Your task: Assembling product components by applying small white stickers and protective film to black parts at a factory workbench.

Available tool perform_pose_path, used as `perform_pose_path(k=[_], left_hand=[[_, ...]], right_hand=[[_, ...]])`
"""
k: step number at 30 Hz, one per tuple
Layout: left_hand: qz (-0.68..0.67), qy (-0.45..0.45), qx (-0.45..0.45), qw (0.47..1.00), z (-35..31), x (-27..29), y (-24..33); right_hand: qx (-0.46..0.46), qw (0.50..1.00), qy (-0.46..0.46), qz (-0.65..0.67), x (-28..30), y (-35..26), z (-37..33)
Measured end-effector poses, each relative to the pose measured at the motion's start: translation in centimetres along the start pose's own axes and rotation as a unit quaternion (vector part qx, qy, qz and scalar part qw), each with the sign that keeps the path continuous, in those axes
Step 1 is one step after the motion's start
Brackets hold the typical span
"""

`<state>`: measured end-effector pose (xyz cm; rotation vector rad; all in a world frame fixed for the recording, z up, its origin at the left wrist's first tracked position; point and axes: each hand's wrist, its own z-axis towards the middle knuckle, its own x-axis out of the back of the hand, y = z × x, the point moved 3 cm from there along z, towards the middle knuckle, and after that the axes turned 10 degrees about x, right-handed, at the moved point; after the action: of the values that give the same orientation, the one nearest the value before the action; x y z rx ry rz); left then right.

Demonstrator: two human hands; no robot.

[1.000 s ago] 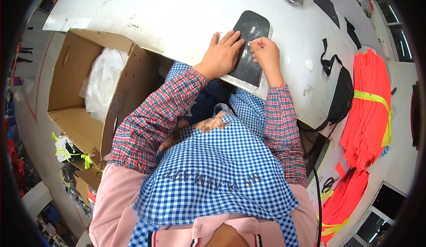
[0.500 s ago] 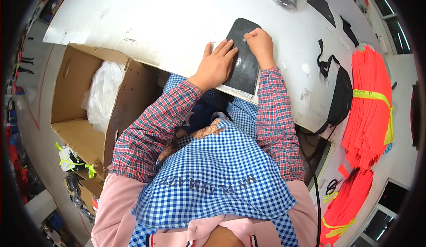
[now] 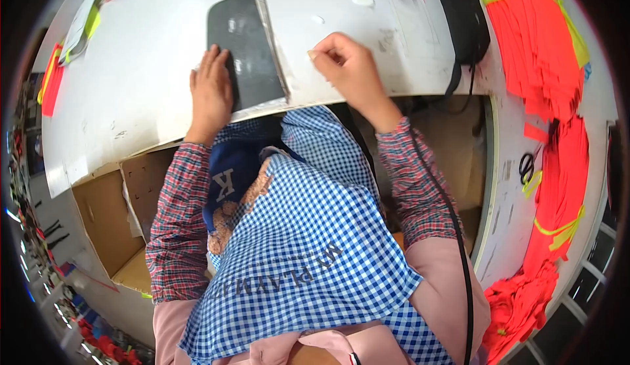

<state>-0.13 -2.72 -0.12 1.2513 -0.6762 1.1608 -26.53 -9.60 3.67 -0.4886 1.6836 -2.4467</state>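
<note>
A stack of dark grey flat pieces with a rounded far end (image 3: 246, 47) lies on the white table (image 3: 144, 57), near its front edge. My left hand (image 3: 211, 89) rests flat, fingers spread, on the stack's left side. My right hand (image 3: 348, 70) is on the bare table just right of the stack, fingers curled and pinched together; whether anything is between them cannot be seen.
Stacks of orange cloth with yellow stripes (image 3: 538, 43) lie at the right, and a black strap bag (image 3: 462, 17) at the back right. An open cardboard box (image 3: 108, 227) stands under the table at the left. Scissors (image 3: 527, 165) lie on the right-hand table.
The view swung, so the table looks turned. My right hand has left the dark stack and sits on the table to its right. My left hand stays on the stack.
</note>
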Motion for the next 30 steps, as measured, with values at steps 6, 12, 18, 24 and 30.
perform_pose_path(k=[6, 12, 18, 24, 30], left_hand=[[-0.006, -0.001, -0.054, 0.999, 0.6, 0.1, 0.1], [-0.031, -0.046, -0.021, 0.998, 0.3, 0.9, 0.8], [-0.032, -0.070, -0.003, 0.997, 0.2, 1.3, 1.0], [-0.037, -0.059, 0.014, 0.997, 0.0, 1.8, 0.4], [-0.060, -0.028, -0.024, 0.998, -0.2, 1.2, -0.8]], right_hand=[[-0.033, 0.999, 0.000, 0.013, 9.6, -1.5, -0.3], [-0.029, 0.990, -0.040, 0.129, 14.6, -2.6, 0.8], [0.001, 0.983, -0.040, 0.180, 15.4, -1.9, 1.2], [-0.021, 0.980, -0.051, 0.190, 12.8, -2.3, 1.8], [-0.018, 0.995, 0.047, 0.087, 4.0, 0.5, 0.9]])
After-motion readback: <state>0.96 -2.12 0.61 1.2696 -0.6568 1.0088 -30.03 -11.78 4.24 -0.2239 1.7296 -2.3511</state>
